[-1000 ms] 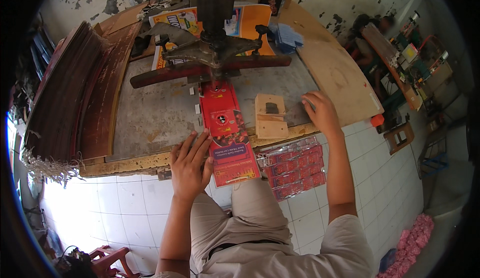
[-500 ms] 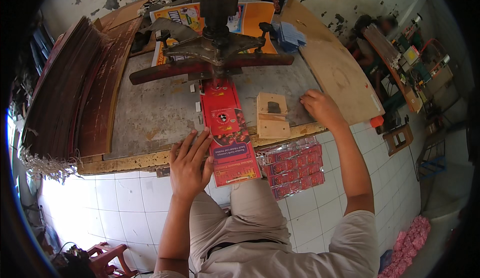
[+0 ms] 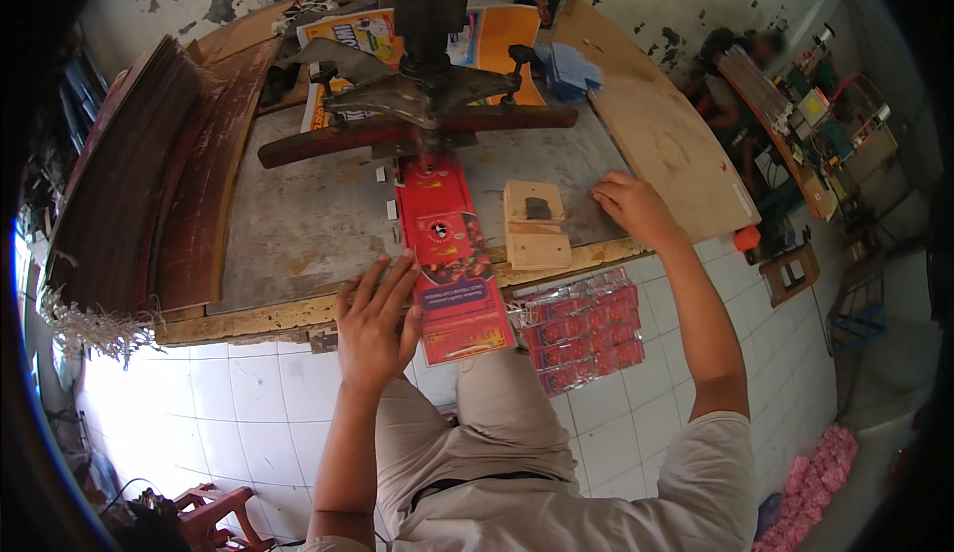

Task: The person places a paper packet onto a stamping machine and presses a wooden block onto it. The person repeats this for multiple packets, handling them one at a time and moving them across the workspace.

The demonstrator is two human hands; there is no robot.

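Note:
A long red and purple printed card strip lies across the table's front edge, its near end overhanging above my lap. My left hand lies against the strip's left side with fingers spread, its thumb by the printed edge. The strip's far end runs beneath a heavy dark metal press with a wide crossbar. To the right of the strip sits a light wooden block with a dark patch on top. My right hand rests on the tabletop beyond that block, fingers curled in loosely, with nothing visible in them.
Small pale pieces line the strip's left side. Tall stacked boards stand at left; a plywood sheet lies at right. Clear-wrapped red packets hang below the front edge. Another person is at the far right.
The view has shifted slightly. Both hands, the card strip and the press hold nearly the same places relative to each other.

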